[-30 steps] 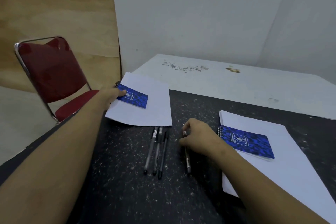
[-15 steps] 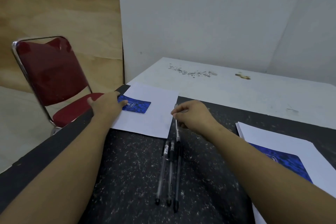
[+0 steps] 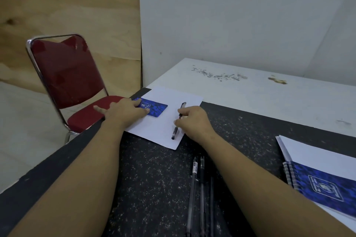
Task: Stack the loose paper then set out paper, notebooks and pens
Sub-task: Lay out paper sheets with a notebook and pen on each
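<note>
My left hand [image 3: 126, 110] lies flat on a small blue notebook [image 3: 157, 109], which sits on a white sheet [image 3: 154, 131]. Just right of it, my right hand [image 3: 194, 121] pinches a black pen [image 3: 175, 131] on the same sheet. Three more pens [image 3: 198, 188] lie side by side between my forearms. Right of my right arm, a paper stack [image 3: 308, 152] carries a second notebook [image 3: 327, 188]. A red chair [image 3: 67, 75] stands left of my left hand.
</note>
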